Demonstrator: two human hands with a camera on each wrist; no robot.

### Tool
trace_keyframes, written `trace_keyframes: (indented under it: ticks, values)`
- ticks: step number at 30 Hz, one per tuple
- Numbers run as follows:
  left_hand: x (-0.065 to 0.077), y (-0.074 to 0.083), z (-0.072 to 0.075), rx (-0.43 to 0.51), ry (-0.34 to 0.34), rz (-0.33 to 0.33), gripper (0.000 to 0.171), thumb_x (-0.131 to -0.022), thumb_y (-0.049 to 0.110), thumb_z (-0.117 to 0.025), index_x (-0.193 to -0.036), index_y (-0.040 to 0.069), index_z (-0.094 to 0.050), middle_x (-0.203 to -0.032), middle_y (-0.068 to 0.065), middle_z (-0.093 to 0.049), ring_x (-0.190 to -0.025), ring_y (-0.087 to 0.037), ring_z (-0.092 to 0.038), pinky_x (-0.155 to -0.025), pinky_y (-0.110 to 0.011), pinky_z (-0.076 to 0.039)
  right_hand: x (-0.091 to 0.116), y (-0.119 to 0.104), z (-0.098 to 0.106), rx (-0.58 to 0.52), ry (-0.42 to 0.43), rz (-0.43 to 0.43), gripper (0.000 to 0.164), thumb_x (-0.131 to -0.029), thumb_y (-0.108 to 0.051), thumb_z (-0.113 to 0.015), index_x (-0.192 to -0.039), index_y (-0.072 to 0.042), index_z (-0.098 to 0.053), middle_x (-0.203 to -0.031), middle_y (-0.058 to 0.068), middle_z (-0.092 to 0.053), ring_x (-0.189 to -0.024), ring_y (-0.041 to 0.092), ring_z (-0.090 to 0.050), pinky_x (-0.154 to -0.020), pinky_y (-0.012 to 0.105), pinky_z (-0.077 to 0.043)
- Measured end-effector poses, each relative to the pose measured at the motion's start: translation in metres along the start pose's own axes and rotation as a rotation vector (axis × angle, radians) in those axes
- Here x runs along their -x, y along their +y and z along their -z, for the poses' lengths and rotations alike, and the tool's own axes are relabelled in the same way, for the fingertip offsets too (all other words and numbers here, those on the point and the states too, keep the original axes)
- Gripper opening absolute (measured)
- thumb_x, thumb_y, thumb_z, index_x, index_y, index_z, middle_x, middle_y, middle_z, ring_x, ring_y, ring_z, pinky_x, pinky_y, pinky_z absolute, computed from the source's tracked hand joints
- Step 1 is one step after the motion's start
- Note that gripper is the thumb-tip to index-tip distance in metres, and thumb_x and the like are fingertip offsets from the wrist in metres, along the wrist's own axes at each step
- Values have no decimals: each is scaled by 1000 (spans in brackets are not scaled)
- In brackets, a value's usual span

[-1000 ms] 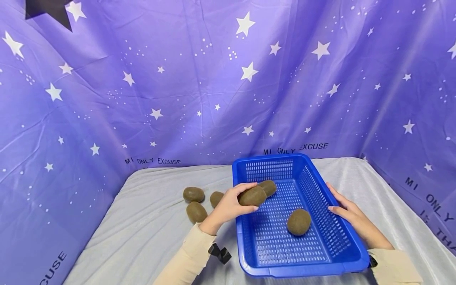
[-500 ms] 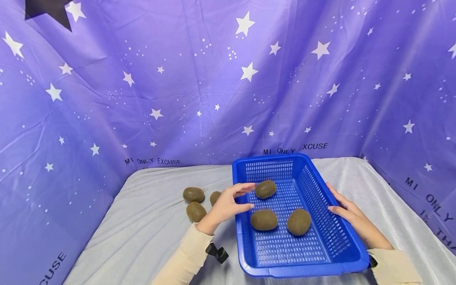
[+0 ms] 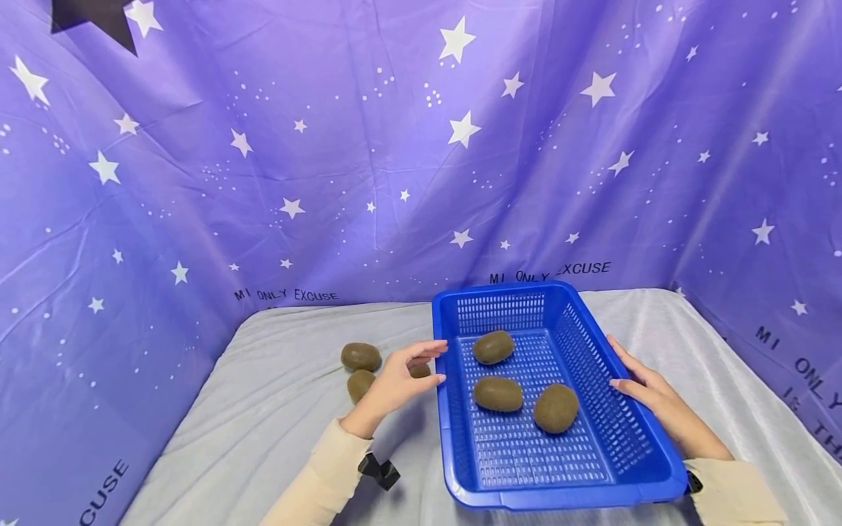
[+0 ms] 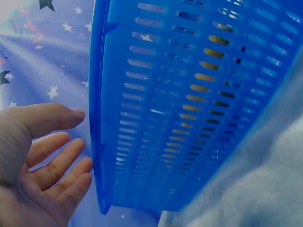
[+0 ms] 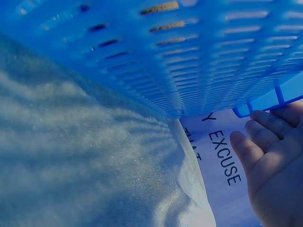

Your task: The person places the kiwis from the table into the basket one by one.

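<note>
Three brown kiwis lie apart inside the blue basket (image 3: 546,499): one kiwi (image 3: 493,348) toward the back, a second kiwi (image 3: 498,394) at the middle left, and a third kiwi (image 3: 556,409) to its right. My left hand (image 3: 393,380) is just outside the left rim, thumb and fingers spread with nothing between them. Behind it, a partly covered kiwi (image 3: 419,372) shows on the table. My right hand (image 3: 664,400) holds the right rim, thumb over the top edge and fingers outside. In the right wrist view, the fingers (image 5: 265,135) reach up against the rim's underside.
Left of the basket, another kiwi (image 3: 360,357) sits on the pale cloth (image 3: 217,438), with a further kiwi (image 3: 360,383) partly behind my left hand. A purple star-printed curtain (image 3: 368,146) closes off the back and both sides.
My left hand has let go of a kiwi, which now lies in the basket's left middle. The hand has then drawn back left past the rim. My right hand stays on the rim.
</note>
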State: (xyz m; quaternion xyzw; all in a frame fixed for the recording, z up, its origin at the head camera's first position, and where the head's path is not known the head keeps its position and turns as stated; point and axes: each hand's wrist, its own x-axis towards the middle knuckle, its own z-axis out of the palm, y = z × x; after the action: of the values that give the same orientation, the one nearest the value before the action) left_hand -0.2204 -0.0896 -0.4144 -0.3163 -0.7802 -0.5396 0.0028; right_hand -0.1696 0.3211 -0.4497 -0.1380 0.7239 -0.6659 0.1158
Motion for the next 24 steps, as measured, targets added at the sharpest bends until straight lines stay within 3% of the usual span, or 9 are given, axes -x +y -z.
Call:
trace_keyframes:
  ticks: [2,6,9,12,18,24]
  values:
    - [2,-10,3,-13,26,-3,48,-82,5,-71,-128,1,-56,-124,-14,-61,-113,-28,-57,-98,-45,-43,0,0,0,-32,-9,-3,63,-102,-17,-35,-151,-32,2,-148,-1,-21,-106,13,-58,-79,48,-53]
    - [9,4,14,-29,71,-10,45,-82,1,-70,-124,-4,-57,-122,-19,-61,-112,-31,-57,-96,-48,-43,1,0,0,-100,-25,-20,63,-103,-18,-34,-151,-34,3,-145,-6,-23,-106,20,-59,-79,52,-52]
    - [14,15,21,-44,92,-7,43,-81,-4,-69,-122,-9,-57,-120,-25,-60,-110,-36,-57,-95,-50,-43,1,-1,0,-48,1,-28,63,-103,-19,-36,-151,-34,2,-153,8,-14,-106,15,-58,-79,49,-53]
    - [18,11,28,-54,117,-17,42,-80,-5,-69,-120,-9,-58,-118,-26,-61,-108,-39,-57,-94,-48,-45,-1,-2,-1,-4,19,-24,63,-102,-20,-37,-151,-33,1,-153,18,-6,-106,12,-58,-79,47,-54]
    - [25,5,36,-65,145,-20,42,-78,-9,-69,-119,-12,-57,-116,-25,-62,-106,-46,-56,-94,-47,-45,1,-2,1,-62,-10,-9,63,-103,-18,-35,-151,-33,2,-145,-6,-23,-106,17,-59,-78,51,-53]
    - [34,1,47,-105,178,1,44,-77,-7,-70,-119,-9,-58,-115,-25,-62,-105,-41,-58,-90,-55,-45,1,-1,1,20,30,-9,63,-102,-19,-37,-151,-31,0,-152,11,-13,-105,12,-58,-78,45,-54]
